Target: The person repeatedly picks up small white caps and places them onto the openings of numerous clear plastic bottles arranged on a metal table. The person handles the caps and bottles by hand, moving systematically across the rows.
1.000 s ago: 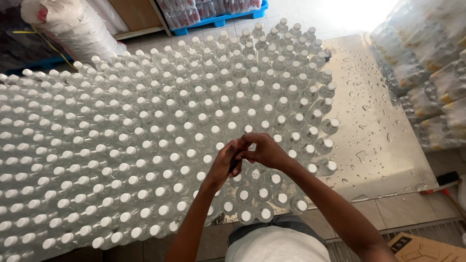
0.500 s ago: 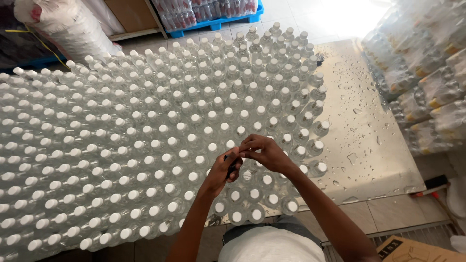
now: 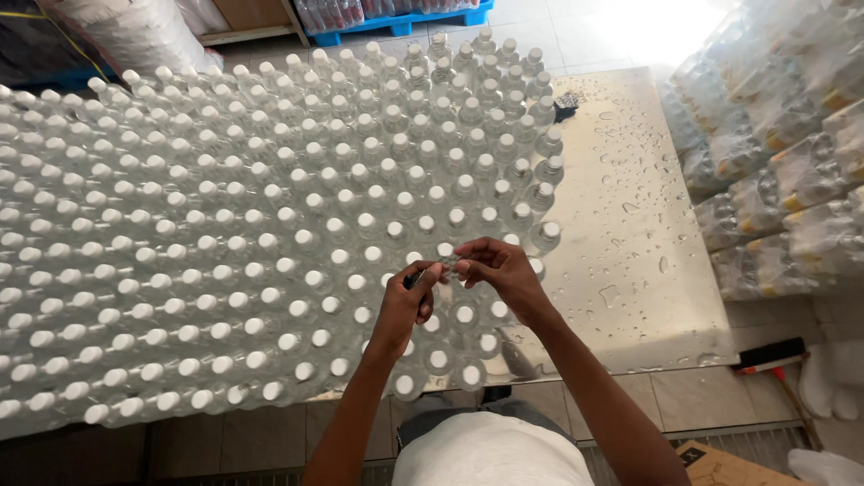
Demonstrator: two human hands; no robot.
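Left hand [image 3: 407, 303] and right hand [image 3: 499, 270] fingertips pinched together above capped bottles [image 3: 270, 234]

Bottles [image 3: 270, 243] fill the table [image 3: 630, 225]'s left; packs [image 3: 783, 180] lie right

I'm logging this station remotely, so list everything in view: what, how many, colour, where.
Capped bottles: too many to count, clear with white caps, packed upright over the table.
Table: one, shiny metal, wet with drops on its right part.
Wrapped bottle packs: several, clear film, stacked at right.
Pallet: one, blue, top.
Brush: one, black and red, on the floor at right.
Small clear piece: one, pinched between both hands.
Left hand: over the near bottles.
Right hand: beside it.
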